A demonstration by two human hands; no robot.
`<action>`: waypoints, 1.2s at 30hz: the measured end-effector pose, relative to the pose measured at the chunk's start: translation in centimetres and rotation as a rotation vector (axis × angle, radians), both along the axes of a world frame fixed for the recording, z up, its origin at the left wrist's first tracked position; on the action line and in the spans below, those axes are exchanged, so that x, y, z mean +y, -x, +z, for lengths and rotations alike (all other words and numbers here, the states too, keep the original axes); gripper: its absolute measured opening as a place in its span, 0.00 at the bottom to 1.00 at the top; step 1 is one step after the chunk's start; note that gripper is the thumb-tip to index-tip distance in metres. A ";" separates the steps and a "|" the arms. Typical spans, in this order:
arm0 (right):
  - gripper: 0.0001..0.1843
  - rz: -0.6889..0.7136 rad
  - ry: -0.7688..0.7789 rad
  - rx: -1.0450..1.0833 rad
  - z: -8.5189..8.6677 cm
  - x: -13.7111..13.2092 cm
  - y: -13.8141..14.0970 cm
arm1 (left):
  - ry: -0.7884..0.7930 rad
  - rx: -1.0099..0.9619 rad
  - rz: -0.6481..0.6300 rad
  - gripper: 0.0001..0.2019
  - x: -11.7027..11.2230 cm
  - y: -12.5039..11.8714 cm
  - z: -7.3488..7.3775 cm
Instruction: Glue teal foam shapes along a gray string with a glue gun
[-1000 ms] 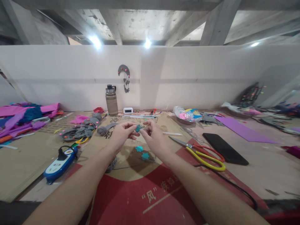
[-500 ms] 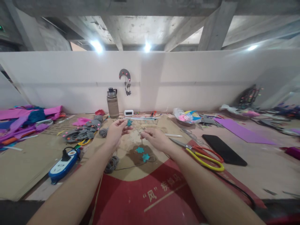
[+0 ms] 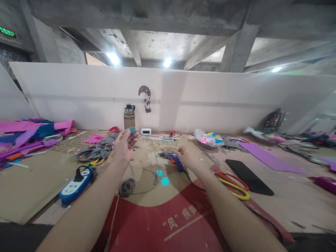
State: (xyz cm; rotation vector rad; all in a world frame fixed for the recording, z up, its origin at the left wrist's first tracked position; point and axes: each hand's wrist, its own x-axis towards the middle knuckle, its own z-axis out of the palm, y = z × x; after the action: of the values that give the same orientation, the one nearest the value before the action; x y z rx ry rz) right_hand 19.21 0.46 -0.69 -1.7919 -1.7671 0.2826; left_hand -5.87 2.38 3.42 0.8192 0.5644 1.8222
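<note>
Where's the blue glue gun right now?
In the head view, the blue glue gun is slightly right of centre, right by the right hand, just beyond the two turquoise stars on the cardboard.

Can't make out full outline of green piece (image 3: 132, 130) in left grip (image 3: 124, 147): small, partly covered. Can't confirm contact between right grip (image 3: 187, 155) and blue glue gun (image 3: 179, 163) just left of it. Can't trace cable (image 3: 192, 181) past right forearm (image 3: 223, 199). Same for scissors (image 3: 246, 196), well right of right grip: blades lost behind forearm. Can't see base of bottle (image 3: 129, 120), blocked by left grip in front. Can't read clock (image 3: 146, 131), beyond and between both grips: too small. Purple fabric (image 3: 27, 139), far left of left grip: cut by left edge. Magenta item (image 3: 325, 184), far right of right grip: cut by right edge, blurred.
</note>
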 end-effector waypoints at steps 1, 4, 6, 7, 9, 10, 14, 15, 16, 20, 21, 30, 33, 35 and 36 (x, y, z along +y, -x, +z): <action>0.12 0.012 -0.006 0.017 -0.4 0.2 0.1 | -0.024 -0.052 0.013 0.06 0.0 0.5 0.5; 0.09 0.070 -0.093 0.083 -1.2 0.7 0.7 | -0.063 -0.124 -0.108 0.02 -0.4 1.5 1.6; 0.08 0.119 -0.149 0.115 -1.3 0.7 1.0 | -0.058 -0.116 -0.244 0.03 -0.9 1.6 1.9; 0.08 0.134 -0.167 0.117 -1.2 0.7 1.1 | -0.066 -0.104 -0.307 0.03 -1.2 1.6 1.9; 0.09 0.123 -0.183 0.077 -1.0 0.6 1.1 | -0.103 -0.086 -0.401 0.02 -1.7 1.3 1.7; 0.10 0.091 -0.179 0.034 -0.9 0.5 0.9 | -0.117 -0.073 -0.436 0.02 -1.9 1.2 1.5; 0.14 -0.043 -0.005 -0.202 -0.6 0.4 -0.6 | -0.125 0.026 -0.454 0.05 -1.8 0.6 0.9; 0.14 -0.046 0.042 -0.233 -0.7 0.4 -0.9 | -0.120 0.065 -0.426 0.07 -1.7 0.5 0.8; 0.13 -0.039 0.077 -0.244 -0.8 0.5 -1.1 | -0.112 0.107 -0.389 0.08 -1.5 0.3 0.7; 0.15 0.006 0.121 -0.218 -1.8 0.4 -0.6 | -0.064 0.258 -0.225 0.12 -0.8 -0.7 0.0; 0.17 0.006 0.128 -0.206 -2.1 0.4 -0.3 | -0.055 0.287 -0.197 0.12 -0.7 -1.0 -0.2; 0.09 0.025 0.199 -0.045 -3.2 1.4 0.0 | -0.007 0.356 -0.186 0.13 -0.9 -2.2 -1.0; 0.09 0.018 0.211 0.030 -3.1 1.6 -0.2 | 0.006 0.357 -0.186 0.13 -0.9 -2.2 -1.1; 0.09 0.016 0.221 0.088 -2.6 1.4 -0.2 | 0.011 0.375 -0.175 0.13 -0.8 -2.1 -1.2; 0.09 0.017 0.225 0.116 -2.2 1.1 -0.2 | 0.016 0.386 -0.164 0.13 -0.8 -2.1 -1.2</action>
State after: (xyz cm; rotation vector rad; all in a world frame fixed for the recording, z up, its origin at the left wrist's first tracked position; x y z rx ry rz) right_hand 19.39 1.57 -2.90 -1.8738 -1.7247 0.6017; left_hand -3.77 1.59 2.22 1.1826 0.7314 1.5157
